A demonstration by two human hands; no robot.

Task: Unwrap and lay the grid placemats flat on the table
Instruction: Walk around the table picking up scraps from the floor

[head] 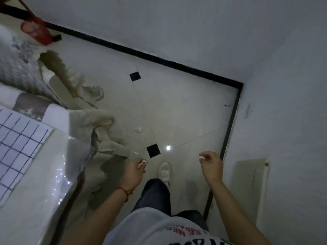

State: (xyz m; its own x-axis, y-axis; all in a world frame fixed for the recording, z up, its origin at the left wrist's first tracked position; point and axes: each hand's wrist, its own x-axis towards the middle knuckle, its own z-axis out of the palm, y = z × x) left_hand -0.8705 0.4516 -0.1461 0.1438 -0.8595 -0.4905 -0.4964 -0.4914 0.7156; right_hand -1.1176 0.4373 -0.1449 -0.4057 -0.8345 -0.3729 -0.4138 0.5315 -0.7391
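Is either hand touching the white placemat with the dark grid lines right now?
No. Both the left hand and right hand hang over the floor, apart from the white grid placemat on the table.

Both bare arms reach forward and down from the near edge. The left hand [136, 169], a red string bracelet [124, 190] on its wrist, has its fingers curled, pinching a small white scrap [142, 163]. The right hand [211, 163], further right, curls its fingers around a small white bit [201, 157].

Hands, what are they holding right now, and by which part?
Left hand and right hand each pinch a small white scrap at their fingertips; what the scraps are can't be told.
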